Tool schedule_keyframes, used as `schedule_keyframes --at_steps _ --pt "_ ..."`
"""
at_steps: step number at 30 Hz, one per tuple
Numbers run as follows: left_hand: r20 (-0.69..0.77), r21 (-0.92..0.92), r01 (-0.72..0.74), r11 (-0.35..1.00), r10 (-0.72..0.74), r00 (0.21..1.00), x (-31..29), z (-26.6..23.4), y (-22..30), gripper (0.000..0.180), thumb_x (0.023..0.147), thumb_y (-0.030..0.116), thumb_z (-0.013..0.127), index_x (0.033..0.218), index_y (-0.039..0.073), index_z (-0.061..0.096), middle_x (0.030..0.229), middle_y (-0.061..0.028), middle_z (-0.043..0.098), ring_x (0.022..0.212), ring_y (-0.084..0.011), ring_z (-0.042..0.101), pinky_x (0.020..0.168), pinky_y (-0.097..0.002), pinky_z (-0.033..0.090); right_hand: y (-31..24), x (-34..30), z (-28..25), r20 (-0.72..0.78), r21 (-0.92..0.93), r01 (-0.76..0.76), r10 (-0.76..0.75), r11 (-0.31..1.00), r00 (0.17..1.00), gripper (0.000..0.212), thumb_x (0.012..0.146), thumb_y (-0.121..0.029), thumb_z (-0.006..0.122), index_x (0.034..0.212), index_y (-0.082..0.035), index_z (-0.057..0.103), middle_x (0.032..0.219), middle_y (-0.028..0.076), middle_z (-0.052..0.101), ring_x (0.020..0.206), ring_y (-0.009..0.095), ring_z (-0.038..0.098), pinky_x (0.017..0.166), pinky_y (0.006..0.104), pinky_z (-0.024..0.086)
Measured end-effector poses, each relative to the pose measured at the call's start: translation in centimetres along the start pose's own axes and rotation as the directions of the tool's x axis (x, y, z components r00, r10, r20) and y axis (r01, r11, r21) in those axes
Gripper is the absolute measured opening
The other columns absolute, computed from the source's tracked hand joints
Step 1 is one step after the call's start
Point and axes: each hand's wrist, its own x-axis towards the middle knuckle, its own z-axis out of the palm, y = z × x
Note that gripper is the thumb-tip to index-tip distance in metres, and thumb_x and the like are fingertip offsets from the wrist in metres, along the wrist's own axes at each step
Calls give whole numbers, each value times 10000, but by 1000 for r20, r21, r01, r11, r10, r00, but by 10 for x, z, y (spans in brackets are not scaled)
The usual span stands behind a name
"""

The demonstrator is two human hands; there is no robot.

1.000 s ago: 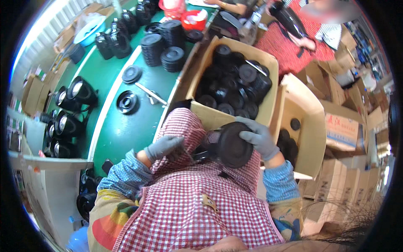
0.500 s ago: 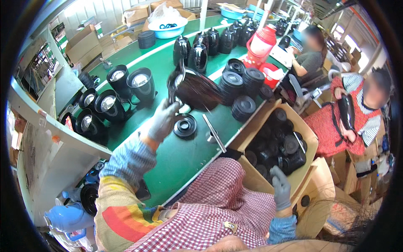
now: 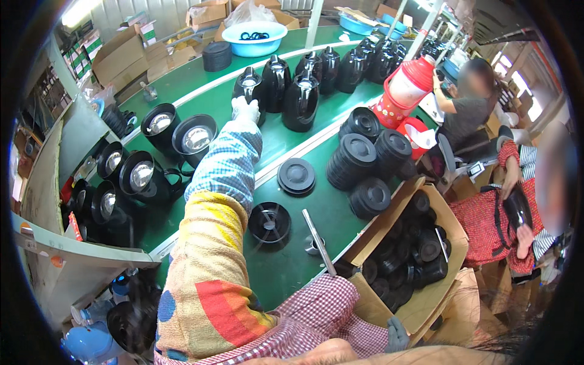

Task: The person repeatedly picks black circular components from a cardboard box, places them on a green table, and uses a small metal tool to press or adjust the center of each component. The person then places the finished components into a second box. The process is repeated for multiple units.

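My left hand, in a pale glove, reaches far out over the green table and is closed on a black thermos jug at its handle side. The jug stands upright at the near left end of a row of glossy black jugs. Below my left arm lie a flat black lid and a round black part with its hollow side up. My right hand, grey-gloved, hangs low beside the cardboard box with its fingers extended; nothing shows in it.
Open-topped black jugs with shiny insides stand left of my arm. Stacked black lids, a metal rod and a red thermos are to the right. A cardboard box holds black parts. Two people work at the right.
My left hand has swung the black jug forward from a tilted, raised position to upright by the row. My right hand has drawn back from over the box toward the lower edge.
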Motion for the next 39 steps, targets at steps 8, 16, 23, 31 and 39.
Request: schedule_keyframes --at_steps 8,16,23,31,39 --pt "255 231 -735 638 689 678 -125 -171 29 471 766 235 765 1174 66 601 1284 -196 601 1247 -375 543 1080 -491 397 10 11 13 139 -142 180 -161 973 977 424 998 -117 545 1379 71 557 1253 202 668 1159 266 639 1030 352 484" --pt "302 485 -520 703 423 854 -103 -235 -57 500 708 86 799 1172 57 614 1490 -164 446 1429 -431 350 1154 -474 382 -9 -14 22 67 -48 129 -126 990 990 380 966 -85 600 1313 70 614 1221 160 705 1132 232 660 1019 335 496" --pt "419 263 -832 488 720 554 -179 -294 44 368 707 117 765 1047 57 639 1414 -156 543 1329 -395 491 1040 -465 483 12 -45 -10 -9 104 209 -209 972 978 396 968 -89 605 1323 87 600 1261 177 684 1181 232 635 1047 340 474" --pt "636 -354 -890 289 772 -2 -399 -313 180 443 738 227 780 1115 56 624 1263 -139 581 1024 -364 647 831 -463 545 -117 -76 -19 39 -62 621 -620 782 784 385 1002 -107 594 1356 45 584 1366 182 619 1274 260 580 1095 335 422" --pt "646 -632 -775 -4 549 -530 -605 -290 186 437 852 344 732 1115 6 643 1122 -188 639 885 -298 713 634 -431 578 -64 -41 -24 267 201 263 -311 944 912 475 1023 -144 561 1457 34 485 1374 115 599 1242 170 549 1069 284 431"
